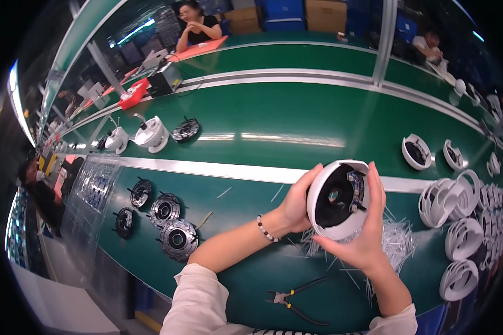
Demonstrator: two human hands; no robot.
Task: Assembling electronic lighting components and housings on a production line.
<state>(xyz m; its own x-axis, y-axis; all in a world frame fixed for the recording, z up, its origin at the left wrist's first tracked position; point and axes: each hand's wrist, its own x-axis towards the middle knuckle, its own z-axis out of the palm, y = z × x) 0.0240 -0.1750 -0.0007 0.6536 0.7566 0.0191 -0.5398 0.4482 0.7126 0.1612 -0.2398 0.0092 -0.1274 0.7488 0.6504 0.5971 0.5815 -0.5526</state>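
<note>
Seemingly part-built, its black insert (325,207) seated, the white housing (349,226) is clasped between left hand (297,203) and right hand (368,240) near the white strips (398,245), while black discs (171,249) left of them and white rings (461,258) right of them are left unjoined.

Behind the white housing (318,215), the left hand (295,205) is partly hidden. The right hand (366,240) covers some of the thin strips (398,245). Along the right edge of the bench (246,265), the farther white rings (490,226) are too blurred for counting.
</note>
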